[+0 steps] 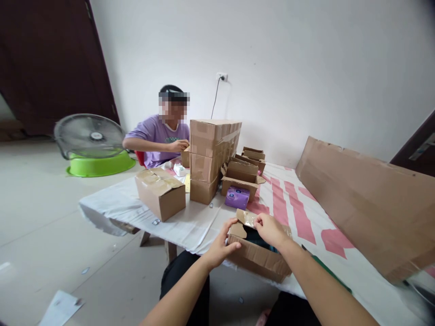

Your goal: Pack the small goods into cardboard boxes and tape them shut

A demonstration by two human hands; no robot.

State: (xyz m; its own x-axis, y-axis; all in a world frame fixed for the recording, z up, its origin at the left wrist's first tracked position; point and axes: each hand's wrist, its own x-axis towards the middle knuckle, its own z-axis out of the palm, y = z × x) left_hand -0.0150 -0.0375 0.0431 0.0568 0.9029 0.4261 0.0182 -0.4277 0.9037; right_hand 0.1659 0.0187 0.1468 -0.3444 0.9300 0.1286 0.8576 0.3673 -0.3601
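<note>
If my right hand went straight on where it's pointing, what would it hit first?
Your right hand would first meet the taped box flap it is touching; beyond that, the purple packet seems next, though depth is unclear.

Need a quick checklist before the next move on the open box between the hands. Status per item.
1. Left hand on the open box: ok, at its left end.
2. Right hand at the taped flap: ok.
3. Box closed: not ok, dark contents show.
4. Contents fully inspectable: cannot tell, right hand and flaps hide part.
5. Co-worker's hand away from this box: ok, across the table.
</note>
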